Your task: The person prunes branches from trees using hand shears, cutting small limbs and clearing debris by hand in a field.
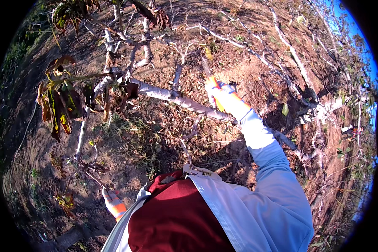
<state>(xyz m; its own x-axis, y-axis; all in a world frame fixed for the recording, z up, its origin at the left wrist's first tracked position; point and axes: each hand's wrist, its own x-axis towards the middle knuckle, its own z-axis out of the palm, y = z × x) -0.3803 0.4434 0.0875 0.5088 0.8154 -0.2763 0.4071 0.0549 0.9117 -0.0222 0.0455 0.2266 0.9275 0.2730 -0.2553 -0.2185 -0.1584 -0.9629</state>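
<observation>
My right hand [222, 94], in a white and orange glove, grips a hand tool by its orange handle [219, 105]. Its narrow metal blade [206, 66] points up and away from me, slightly blurred. Close beside this hand, a thick pale tree limb [189, 104] slants across the view, passing behind my forearm. Low on the left, my left hand [113, 201] wears a similar glove and is closed around the end of a thin branch [94, 179]. That branch joins a pale stem [81, 138] with a few small leaves.
Drooping, browning leaves [61, 100] hang from a forked branch [110, 74] at the upper left. Long pale limbs [293, 52] spread across the right, meeting near a thick trunk [329, 108]. Dry leaf litter [163, 132] and weeds cover the sloping ground. A twig [186, 148] rises near my chest.
</observation>
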